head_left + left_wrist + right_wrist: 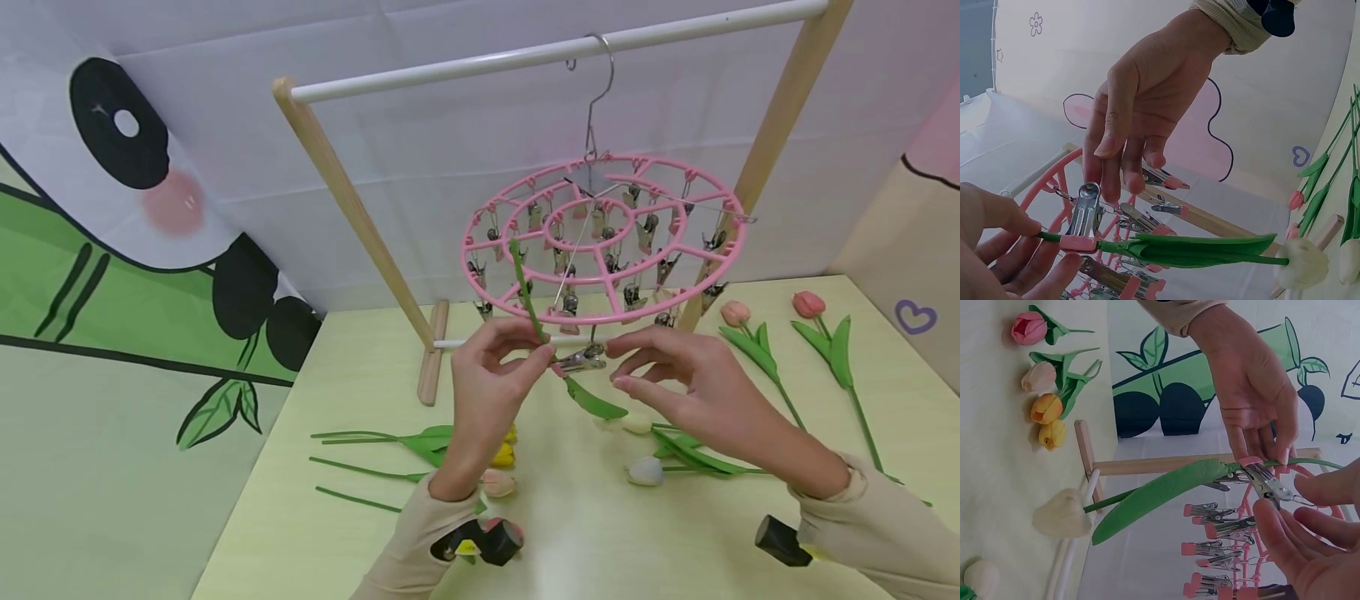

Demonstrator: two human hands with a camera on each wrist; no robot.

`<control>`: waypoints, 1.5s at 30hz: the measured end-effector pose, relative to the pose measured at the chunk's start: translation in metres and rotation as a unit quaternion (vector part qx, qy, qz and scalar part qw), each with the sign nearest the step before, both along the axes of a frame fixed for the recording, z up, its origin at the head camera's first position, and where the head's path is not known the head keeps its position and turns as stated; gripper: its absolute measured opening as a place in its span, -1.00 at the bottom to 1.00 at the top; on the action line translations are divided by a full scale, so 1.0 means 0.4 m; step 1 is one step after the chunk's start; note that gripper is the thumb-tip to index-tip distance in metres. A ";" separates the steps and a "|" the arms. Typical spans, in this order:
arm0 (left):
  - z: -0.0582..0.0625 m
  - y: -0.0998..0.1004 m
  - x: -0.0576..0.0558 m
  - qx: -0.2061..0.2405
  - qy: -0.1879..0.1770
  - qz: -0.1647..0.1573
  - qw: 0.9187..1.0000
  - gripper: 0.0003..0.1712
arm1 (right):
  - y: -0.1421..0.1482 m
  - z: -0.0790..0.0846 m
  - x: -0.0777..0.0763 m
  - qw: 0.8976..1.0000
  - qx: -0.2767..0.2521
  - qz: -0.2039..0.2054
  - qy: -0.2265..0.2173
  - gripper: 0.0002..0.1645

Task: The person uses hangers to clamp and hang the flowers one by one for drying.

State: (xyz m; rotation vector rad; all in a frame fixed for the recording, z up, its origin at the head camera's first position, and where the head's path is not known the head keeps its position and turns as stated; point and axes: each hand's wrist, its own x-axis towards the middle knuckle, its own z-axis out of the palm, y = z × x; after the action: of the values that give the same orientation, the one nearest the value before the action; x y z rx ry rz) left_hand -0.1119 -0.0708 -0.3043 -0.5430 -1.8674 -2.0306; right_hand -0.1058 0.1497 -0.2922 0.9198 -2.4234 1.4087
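My left hand point(495, 375) pinches the green stem of a white tulip point(1305, 262) between thumb and fingers. A silver clip point(1084, 215) with pink tips grips that stem right beside my left fingertips. The tulip's long leaf point(1160, 499) and its bloom extend past the clip. My right hand point(693, 379) is just right of the clip's handles, thumb and fingers parted and loosely bent, holding nothing. This clip hangs from the front of a pink round hanger point(615, 317), below its rim.
The hanger's hook point(609, 71) sits on a white rail point(450, 73) between wooden posts. Many other clips dangle inside the rings. On the table, yellow and pink tulips point(498, 483) lie left, white ones point(645, 472) centre right, pink ones point(808, 305) at the right.
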 end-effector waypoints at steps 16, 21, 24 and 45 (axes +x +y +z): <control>-0.002 -0.034 -0.006 0.004 0.000 0.027 1.000 -0.76 | 0.044 0.021 0.010 0.997 0.014 0.007 0.072 -0.54; -0.004 -0.046 -0.011 0.004 0.001 0.046 0.999 -0.76 | 0.060 0.024 0.006 0.996 0.027 0.014 0.088 -0.52; -0.006 -0.055 -0.015 0.009 -0.003 0.054 0.999 -0.75 | 0.070 0.024 0.005 0.994 0.034 0.010 0.103 -0.50; -0.037 -0.112 -0.041 0.065 -0.049 0.111 0.990 -0.57 | 0.144 0.009 -0.004 0.989 0.086 -0.043 0.112 -0.50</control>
State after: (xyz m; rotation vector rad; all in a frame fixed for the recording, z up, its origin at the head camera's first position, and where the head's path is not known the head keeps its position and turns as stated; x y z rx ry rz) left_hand -0.1284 -0.1155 -0.3190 -0.1946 -1.7454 -2.0428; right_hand -0.1075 0.2075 -0.2885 0.9407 -2.4088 1.0204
